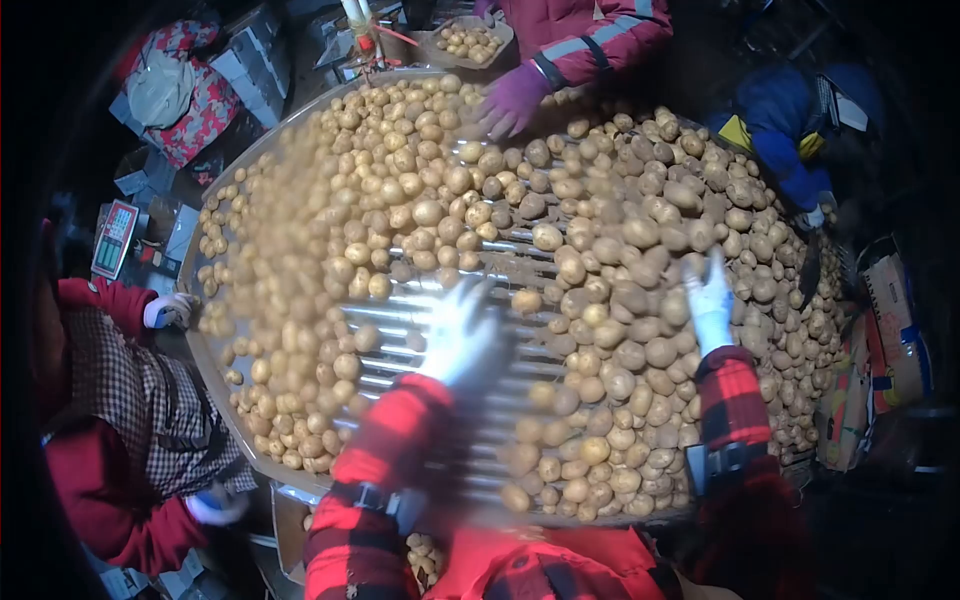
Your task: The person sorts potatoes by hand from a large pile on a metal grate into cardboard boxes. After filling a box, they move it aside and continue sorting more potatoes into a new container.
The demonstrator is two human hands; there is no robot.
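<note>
Potatoes (640, 355) cover much of a slatted metal sorting table (390, 375), heaped thickly on the right. My left hand (460, 335), in a white glove, is over the bare metal bars at the middle; motion smears its fingers. My right hand (710, 305), also in a white glove, lies against the right heap with its fingers spread apart. To the left, potatoes (290, 240) are blurred by motion, while cleaner, paler potatoes (400, 130) lie toward the far side.
Across the table a purple-gloved hand (512, 100) of another person touches potatoes. At the left stands a person in a checked apron (150, 400). A blue-clad person (785, 140) is at the far right, near cardboard boxes (885, 330). A scale (115, 240) sits at the left.
</note>
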